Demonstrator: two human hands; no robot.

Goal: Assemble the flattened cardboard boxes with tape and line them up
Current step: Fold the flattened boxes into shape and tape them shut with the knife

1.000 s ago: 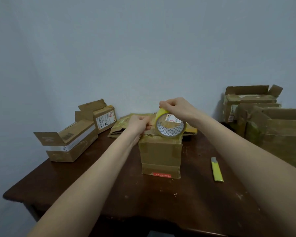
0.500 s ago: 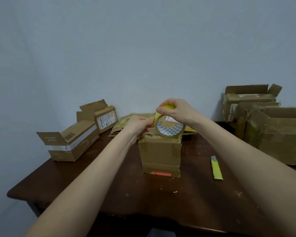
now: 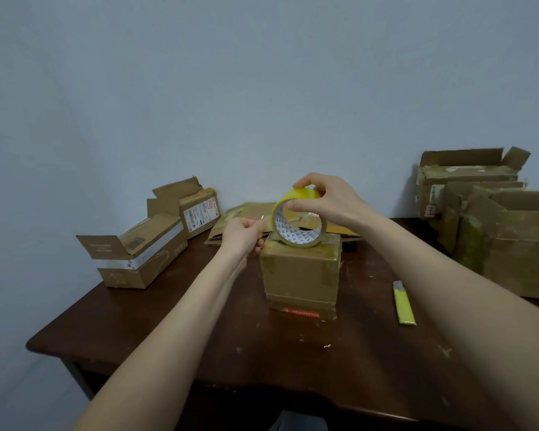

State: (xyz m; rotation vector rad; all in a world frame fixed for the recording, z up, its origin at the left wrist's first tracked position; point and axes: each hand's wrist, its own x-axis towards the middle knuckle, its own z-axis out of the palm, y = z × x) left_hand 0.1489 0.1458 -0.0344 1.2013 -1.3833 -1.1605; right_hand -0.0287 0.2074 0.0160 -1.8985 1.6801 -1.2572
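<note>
A small brown cardboard box (image 3: pixel 299 275) stands upright in the middle of the dark wooden table (image 3: pixel 199 343). On its top rests a roll of yellowish clear tape (image 3: pixel 296 225), tilted on edge. My right hand (image 3: pixel 324 197) grips the roll from above, thumb inside the core. My left hand (image 3: pixel 245 236) pinches the free end of the tape just left of the roll, at the box's top left corner. Flattened cardboard pieces (image 3: pixel 237 222) lie behind the box near the wall.
Two assembled boxes with open flaps, one (image 3: pixel 137 259) in front and one (image 3: pixel 196 209) behind, sit at the table's left. Several larger open boxes (image 3: pixel 495 219) are stacked at the right. A yellow utility knife (image 3: pixel 403 303) lies right of the central box.
My right hand has lifted and tilted the tape roll slightly higher on the box. My left hand has pulled a short stretch of tape out to the left.
</note>
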